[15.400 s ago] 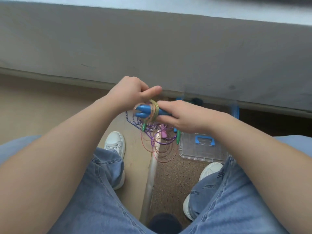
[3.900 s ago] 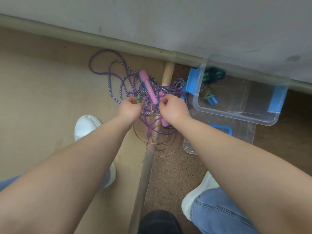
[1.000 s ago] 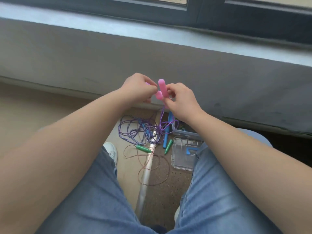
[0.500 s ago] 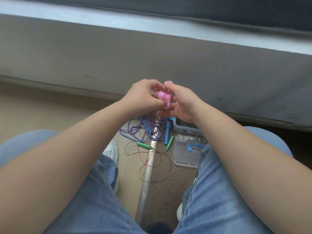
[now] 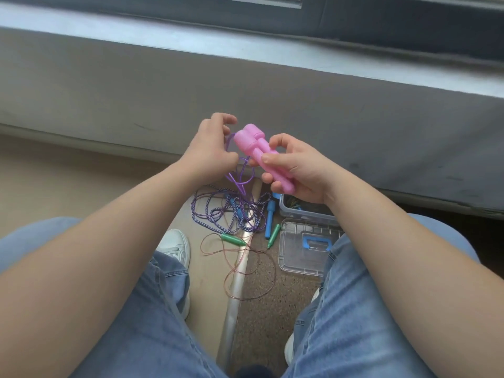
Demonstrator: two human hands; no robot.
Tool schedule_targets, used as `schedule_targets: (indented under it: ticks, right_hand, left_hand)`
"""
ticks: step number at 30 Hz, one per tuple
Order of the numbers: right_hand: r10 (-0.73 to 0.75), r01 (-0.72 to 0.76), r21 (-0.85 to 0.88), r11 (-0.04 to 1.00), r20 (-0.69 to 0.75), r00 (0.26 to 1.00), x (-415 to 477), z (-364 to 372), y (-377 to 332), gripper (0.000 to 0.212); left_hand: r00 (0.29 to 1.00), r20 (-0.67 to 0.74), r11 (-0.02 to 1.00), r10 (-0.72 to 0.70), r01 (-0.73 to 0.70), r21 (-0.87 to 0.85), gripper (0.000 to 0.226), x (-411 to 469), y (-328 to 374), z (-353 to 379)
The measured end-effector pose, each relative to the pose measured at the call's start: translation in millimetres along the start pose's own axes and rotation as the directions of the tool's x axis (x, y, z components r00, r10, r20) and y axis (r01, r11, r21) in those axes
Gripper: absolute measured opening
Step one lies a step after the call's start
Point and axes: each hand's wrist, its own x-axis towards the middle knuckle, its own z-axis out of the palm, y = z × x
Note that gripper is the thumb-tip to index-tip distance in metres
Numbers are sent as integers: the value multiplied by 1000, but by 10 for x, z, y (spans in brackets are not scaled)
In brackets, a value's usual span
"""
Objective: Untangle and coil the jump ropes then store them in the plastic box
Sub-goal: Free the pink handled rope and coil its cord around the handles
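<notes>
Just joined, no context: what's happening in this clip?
A seated person is sorting jump ropes. The right hand grips both pink handles side by side; the left hand holds the purple cord that hangs from them to the floor. A striped purple rope with blue handles and a thin rope with green handles lie loose on the floor. The plastic box already holds some rope; its lid lies beside it.

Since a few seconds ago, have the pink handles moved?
Yes. The pink handles were down on the floor in the rope tangle; now the right hand holds them together, raised before the grey wall.
</notes>
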Motion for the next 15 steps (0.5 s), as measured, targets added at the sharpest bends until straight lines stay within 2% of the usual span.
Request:
schedule_targets:
  ticks: [2, 3, 5, 9, 12, 15]
  right_hand:
    - [-3, 3, 11, 1000, 72, 997, -27, -23, -1, 22]
    - [2, -4, 16, 1000, 98, 995, -32, -40, 6, 22]
    - [25, -28, 23, 999, 121, 992, -41, -65, 14, 24]
    - [61, -57, -28, 998, 161, 985, -67, -87, 10, 41]
    - [100, -81, -113, 990, 171, 980, -86, -84, 12, 40]
    - [142, -116, -148, 982, 184, 973, -90, -114, 35, 39]
  left_hand:
    - [995, 95, 999, 20, -24, 41, 73, 16, -40, 0]
    - [992, 124, 1000, 20, -21, 11, 71, 21, -56, 18]
    - [994, 104, 998, 24, -19, -56, 53, 31, -57, 47]
    - [997, -34, 998, 64, -65, -27, 27, 77, -12, 8]
    - [997, 7, 996, 82, -82, -30, 27, 123, -33, 16]
    - [994, 74, 989, 86, -76, -131, 25, 132, -95, 51]
